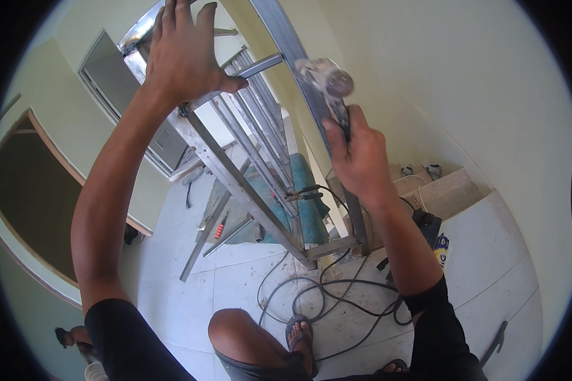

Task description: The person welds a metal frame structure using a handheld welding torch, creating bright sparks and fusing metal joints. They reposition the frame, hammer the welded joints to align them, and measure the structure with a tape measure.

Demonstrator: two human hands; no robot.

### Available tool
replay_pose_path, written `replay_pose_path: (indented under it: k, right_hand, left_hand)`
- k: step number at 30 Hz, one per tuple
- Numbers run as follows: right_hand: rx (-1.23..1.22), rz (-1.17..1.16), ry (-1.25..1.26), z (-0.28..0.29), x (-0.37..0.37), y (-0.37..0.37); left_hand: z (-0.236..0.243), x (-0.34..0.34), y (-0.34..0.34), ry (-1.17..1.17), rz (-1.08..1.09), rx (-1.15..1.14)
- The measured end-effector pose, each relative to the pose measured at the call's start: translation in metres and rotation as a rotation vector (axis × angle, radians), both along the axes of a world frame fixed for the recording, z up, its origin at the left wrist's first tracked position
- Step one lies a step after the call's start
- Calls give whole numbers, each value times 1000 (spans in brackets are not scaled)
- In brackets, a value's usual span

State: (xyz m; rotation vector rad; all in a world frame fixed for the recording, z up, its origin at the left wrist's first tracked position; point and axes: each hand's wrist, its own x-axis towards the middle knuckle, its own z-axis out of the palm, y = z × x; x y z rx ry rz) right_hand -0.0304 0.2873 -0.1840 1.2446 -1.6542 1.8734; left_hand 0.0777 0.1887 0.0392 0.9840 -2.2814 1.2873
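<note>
My left hand (183, 66) is raised at the upper left, fingers spread and thumb stretched out, against the top of a metal tube frame (238, 184). Whether the palm presses on it is hidden. A short crossbar (264, 64) runs from beside my thumb to a grey metal post (283, 32). My right hand (362, 155) is wrapped around the handle of a hammer (327, 77), its pale, worn head up beside the post. Lower on the frame sits a clamp (306, 194) with a black cable.
Black cables (327, 287) loop over the white tiles near my sandalled foot (299, 333). Loose metal tubes (203, 238) and a red-handled tool (221, 227) lie by a teal sheet (311, 174). Steps (448, 190) are at right. Another person (79, 336) shows at lower left.
</note>
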Motion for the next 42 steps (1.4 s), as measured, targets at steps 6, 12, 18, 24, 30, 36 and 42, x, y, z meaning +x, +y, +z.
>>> replay_pose_path:
  k: [6, 12, 18, 24, 30, 36, 42]
  right_hand:
    - [-66, -42, 113, 16, 2, -27]
    - [-61, -84, 91, 21, 0, -28]
    - [39, -152, 85, 23, -4, -31]
    - [-85, -166, 86, 18, 5, -7]
    - [-168, -148, 56, 4, 13, 12]
    - [-100, -111, -36, -11, 19, 50]
    - [-40, -100, -7, -15, 19, 63]
  left_hand:
    - [-7, 14, -18, 20, -173, -208]
    - [-12, 16, -22, 30, -185, -225]
    - [-9, 13, -14, 31, -158, -180]
    - [-6, 12, 5, 7, -59, 5]
    - [-56, 61, -3, 189, -854, -304]
    - [-161, 87, 39, 310, -847, 928]
    - [-165, 2, -11, 1487, -1166, 1488]
